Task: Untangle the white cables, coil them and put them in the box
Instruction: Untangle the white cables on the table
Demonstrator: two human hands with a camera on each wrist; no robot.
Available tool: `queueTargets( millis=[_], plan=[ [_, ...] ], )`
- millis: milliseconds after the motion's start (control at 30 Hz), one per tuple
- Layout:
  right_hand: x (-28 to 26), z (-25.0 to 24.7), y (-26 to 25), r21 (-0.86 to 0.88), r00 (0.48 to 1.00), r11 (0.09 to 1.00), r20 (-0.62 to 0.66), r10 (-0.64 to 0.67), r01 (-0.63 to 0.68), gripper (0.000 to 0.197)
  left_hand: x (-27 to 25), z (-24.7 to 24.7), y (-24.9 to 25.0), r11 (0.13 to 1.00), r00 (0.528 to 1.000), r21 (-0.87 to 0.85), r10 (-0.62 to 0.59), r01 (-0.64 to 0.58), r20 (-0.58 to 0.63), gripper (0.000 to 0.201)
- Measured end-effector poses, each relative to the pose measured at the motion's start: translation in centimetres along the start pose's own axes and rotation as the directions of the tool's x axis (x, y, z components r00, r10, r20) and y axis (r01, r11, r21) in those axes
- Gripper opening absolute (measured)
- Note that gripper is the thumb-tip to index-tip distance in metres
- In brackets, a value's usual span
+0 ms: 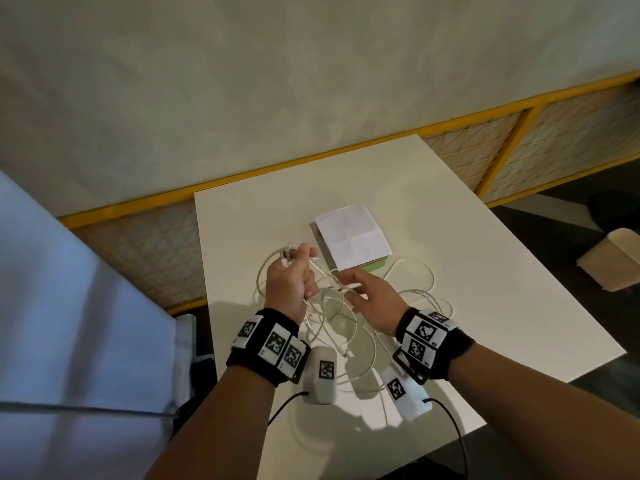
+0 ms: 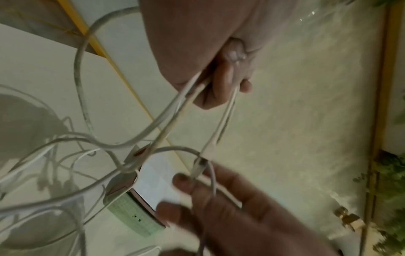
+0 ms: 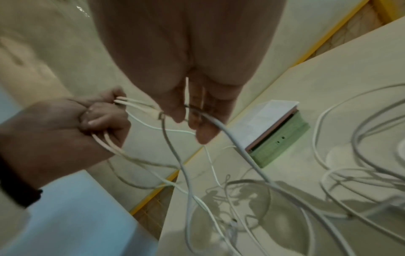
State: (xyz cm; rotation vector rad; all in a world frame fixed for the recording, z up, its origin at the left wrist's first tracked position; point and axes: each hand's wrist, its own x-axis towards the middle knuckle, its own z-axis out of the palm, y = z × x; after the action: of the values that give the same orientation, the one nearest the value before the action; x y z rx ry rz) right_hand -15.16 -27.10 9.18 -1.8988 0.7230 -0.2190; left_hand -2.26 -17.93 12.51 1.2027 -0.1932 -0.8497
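Several white cables point(image 1: 329, 306) lie in a tangle on the white table point(image 1: 450, 220), partly lifted off it. My left hand point(image 1: 291, 282) is raised above the tangle's left side and grips a few strands in a fist point(image 2: 219, 86) point(image 3: 92, 121). Close by on the right, my right hand point(image 1: 370, 299) pinches one cable near its plug point(image 2: 197, 169) between thumb and fingers point(image 3: 192, 112). Just behind the hands stands the box point(image 1: 353, 237), which has a green base and a white lid resting on top point(image 2: 136, 220) point(image 3: 278, 138).
Loose cable loops point(image 1: 408, 260) spread right of the box and toward the table's near edge. A yellow-framed mesh panel point(image 1: 519, 143) runs behind the table. At the left stands a pale blue surface point(image 1: 69, 306), and a beige carton point(image 1: 613, 261) lies on the floor at the right.
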Motion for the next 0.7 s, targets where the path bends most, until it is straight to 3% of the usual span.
queueTargets(
  millis=[100, 167, 267, 333, 433, 500, 567, 700],
  plan=[
    [-1.5, -0.1, 2.1, -0.047, 0.999, 0.999, -0.039, -0.009, 0.008, 0.025, 0.5, -0.6, 0.5, 0.995, 0.999, -0.101, -0.011, 0.007, -0.037, 0.029],
    [-2.7, -0.3, 3.7, -0.206, 0.999, 0.977, 0.004, -0.051, 0.051, 0.026, 0.5, -1.0, 0.8, 0.989, 0.999, -0.144, -0.033, 0.027, -0.039, 0.03],
    [-3.5, -0.7, 4.8, -0.459, 0.996, 0.888, 0.085, 0.041, 0.003, 0.048, 0.1, -1.3, 0.6, 0.977, 0.995, -0.186, -0.104, 0.1, -0.01, 0.031],
    [-3.2, -0.5, 3.6, -0.415, 0.997, 0.909, 0.056, 0.049, -0.021, 0.07, -0.3, -1.2, 0.2, 0.971, 0.991, -0.198, -0.136, 0.135, 0.01, 0.032],
    [-1.9, 0.7, -0.9, -0.172, 0.996, 0.984, 0.076, -0.04, 0.053, 0.081, -0.9, -0.7, -0.6, 0.972, 0.987, -0.17, -0.158, 0.161, 0.032, 0.03],
    [-0.4, 1.6, -3.2, -0.08, 0.987, 0.994, 0.152, -0.054, 0.067, 0.07, -1.2, -0.4, -0.8, 0.981, 0.988, -0.12, -0.15, 0.152, 0.031, 0.028],
    [0.7, 2.2, -4.5, -0.003, 0.973, 0.997, 0.219, -0.075, 0.078, 0.045, -1.3, -0.8, -0.3, 0.986, 0.991, -0.094, -0.136, 0.137, 0.016, 0.026],
    [0.9, 1.9, -4.9, 0.018, 0.983, 0.999, 0.176, -0.048, 0.046, 0.021, -1.3, -2.8, 0.6, 0.99, 0.99, 0.041, -0.138, 0.136, 0.037, 0.021]
  ],
)
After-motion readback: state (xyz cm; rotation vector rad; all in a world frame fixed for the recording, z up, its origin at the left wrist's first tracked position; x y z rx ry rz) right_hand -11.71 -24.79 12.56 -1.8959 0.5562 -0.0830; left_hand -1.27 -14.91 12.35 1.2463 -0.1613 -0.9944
